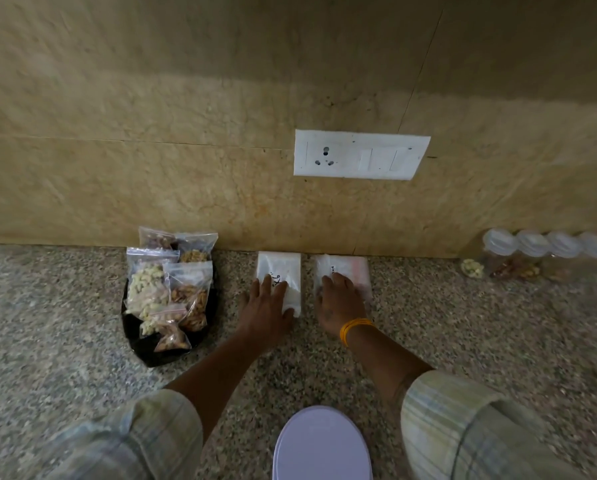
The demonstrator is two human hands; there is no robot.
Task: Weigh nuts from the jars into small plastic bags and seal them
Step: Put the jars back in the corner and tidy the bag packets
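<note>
Plainly, both packs of empty bags [279, 271] lie flat on the counter [463, 341] against the wall. The left hand [262, 308] rests on the left pack and the right hand [340, 303] on the right pack [345, 268], fingers spread and flat, clamping nothing. Thin, slick and floppy, a single bag likely peels best by pinching its top edge. Filled bags [167, 292] sit heaped to the left, jars [546, 245] well apart to the right, and a white scale [321, 445] lies nearest; nothing blocks the packs.
</note>
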